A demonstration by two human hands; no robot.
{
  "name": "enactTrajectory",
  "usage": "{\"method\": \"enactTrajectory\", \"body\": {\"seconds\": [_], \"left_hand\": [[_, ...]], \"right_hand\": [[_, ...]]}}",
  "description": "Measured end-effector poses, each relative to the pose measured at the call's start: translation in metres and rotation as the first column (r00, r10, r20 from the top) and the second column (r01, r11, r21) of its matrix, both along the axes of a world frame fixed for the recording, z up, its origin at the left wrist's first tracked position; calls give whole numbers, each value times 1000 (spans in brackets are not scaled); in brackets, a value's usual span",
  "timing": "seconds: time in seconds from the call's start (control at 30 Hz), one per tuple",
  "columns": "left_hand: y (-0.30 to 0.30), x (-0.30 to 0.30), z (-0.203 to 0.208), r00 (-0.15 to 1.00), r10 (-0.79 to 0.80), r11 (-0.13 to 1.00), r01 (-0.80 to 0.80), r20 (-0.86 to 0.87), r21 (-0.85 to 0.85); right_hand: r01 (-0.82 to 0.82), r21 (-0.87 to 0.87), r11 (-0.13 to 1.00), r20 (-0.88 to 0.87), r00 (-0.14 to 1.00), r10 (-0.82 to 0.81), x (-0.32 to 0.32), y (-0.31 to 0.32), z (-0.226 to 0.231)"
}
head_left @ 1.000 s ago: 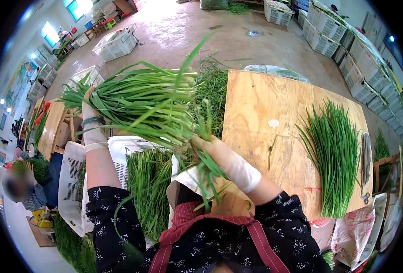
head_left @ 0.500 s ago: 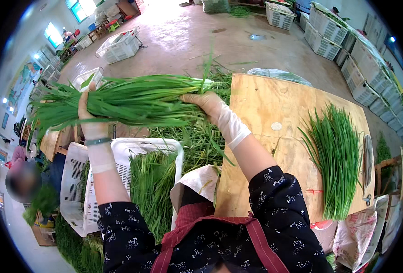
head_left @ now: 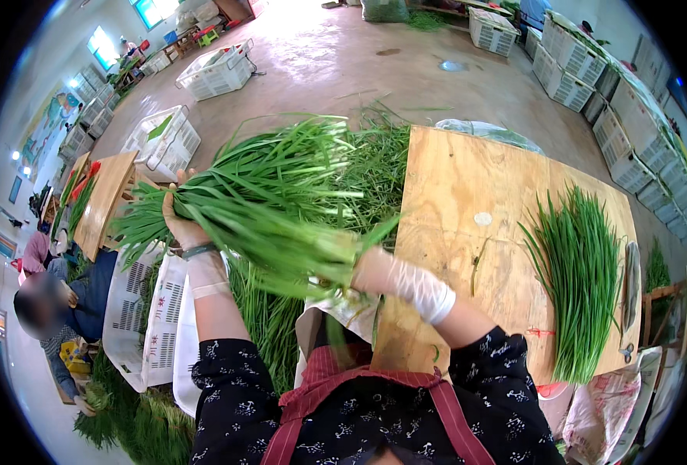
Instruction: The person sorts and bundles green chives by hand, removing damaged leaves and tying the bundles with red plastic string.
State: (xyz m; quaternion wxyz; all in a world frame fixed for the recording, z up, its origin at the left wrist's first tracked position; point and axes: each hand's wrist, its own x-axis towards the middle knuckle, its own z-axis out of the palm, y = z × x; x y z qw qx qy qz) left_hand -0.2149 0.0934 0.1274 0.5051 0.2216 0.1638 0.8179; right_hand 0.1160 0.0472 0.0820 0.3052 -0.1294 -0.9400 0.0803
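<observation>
A big bunch of green garlic chives [head_left: 274, 174] is held up in front of me, its pale stem ends toward the right. My left hand [head_left: 188, 225], in a thin clear glove, grips the leafy end. My right hand [head_left: 371, 269], gloved and smeared by motion, is closed on the stem ends of a lower part of the bunch, which fans away from the rest. On the wooden board [head_left: 444, 201] to the right lies a neat pile of chives [head_left: 580, 287], with a dark, flat, long object [head_left: 631, 283] beside it.
White plastic crates [head_left: 153, 322] of chives stand at my left. Loose chive scraps [head_left: 382, 163] are heaped behind the bunch. Another person [head_left: 80, 306] sits at far left near a wooden bench [head_left: 103, 205]. Stacked crates [head_left: 630, 147] line the right wall.
The right hand has come down and nearer to me, drawing part of the bunch apart from the rest. My left hand has shifted slightly right and lower, still gripping the leaves.
</observation>
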Motion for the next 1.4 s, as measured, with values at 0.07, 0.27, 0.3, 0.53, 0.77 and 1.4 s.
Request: {"method": "enactTrajectory", "body": {"seconds": [0.07,0.27,0.3,0.53,0.77,1.4], "left_hand": [[2,-4,-1,996,-80,989,74,44,128],[0,37,10,988,-152,964,150,-7,219],[1,37,8,986,-162,960,169,-47,225],[-8,9,22,982,-148,936,178,-119,304],[-5,44,59,928,-368,848,361,-60,387],[-11,-38,80,974,-123,931,179,-189,317]], "right_hand": [[-62,25,998,47,997,61,0,-17,-1],[3,-512,859,-19,1000,-16,49,-43,35],[18,-563,826,7,1000,-16,61,-44,35],[395,-828,398,152,841,-520,119,-10,59],[432,186,882,-101,902,-420,-24,55,97],[472,-383,794,48,869,-493,83,20,-19]]}}
